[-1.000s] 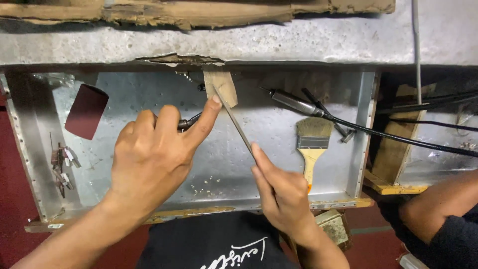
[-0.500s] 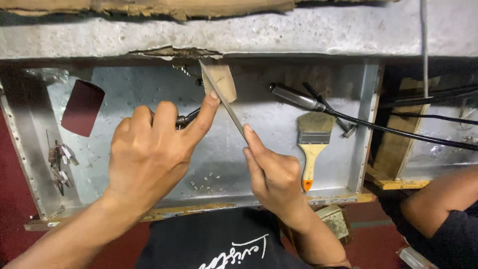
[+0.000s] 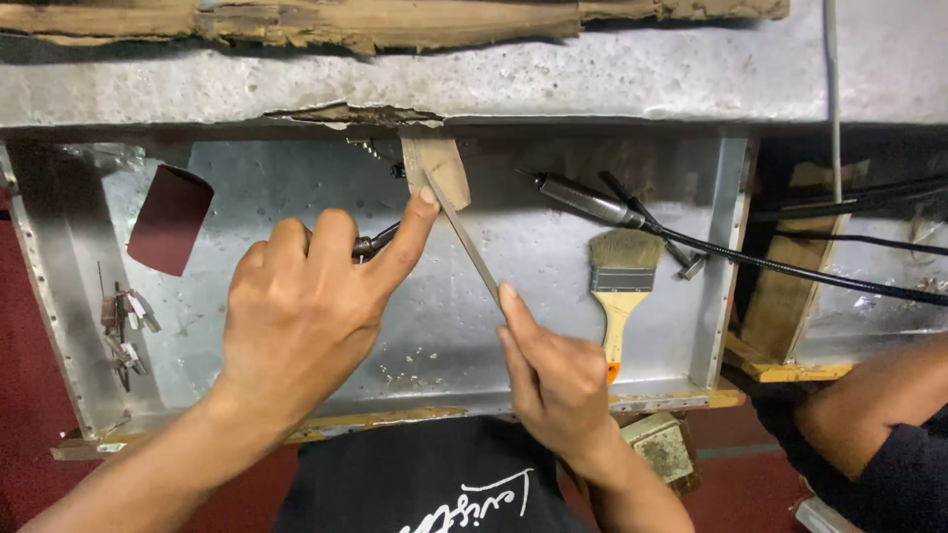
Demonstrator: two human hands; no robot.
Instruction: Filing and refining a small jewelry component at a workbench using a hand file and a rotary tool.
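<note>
Over shallow grey metal tray [image 3: 247,197]: right hand [image 3: 558,380] grips slim flat metal file [image 3: 472,247]; left hand [image 3: 306,306] forefinger presses tip against small tan wooden block [image 3: 439,163]. Best: level strokes, even pressure.

My right hand [image 3: 558,380] covers the near end of the file [image 3: 462,232], so I can't see its handle. My left hand [image 3: 306,306] hides most of a dark metal tool [image 3: 373,243]. The cable [image 3: 790,271] runs off the right edge.
</note>
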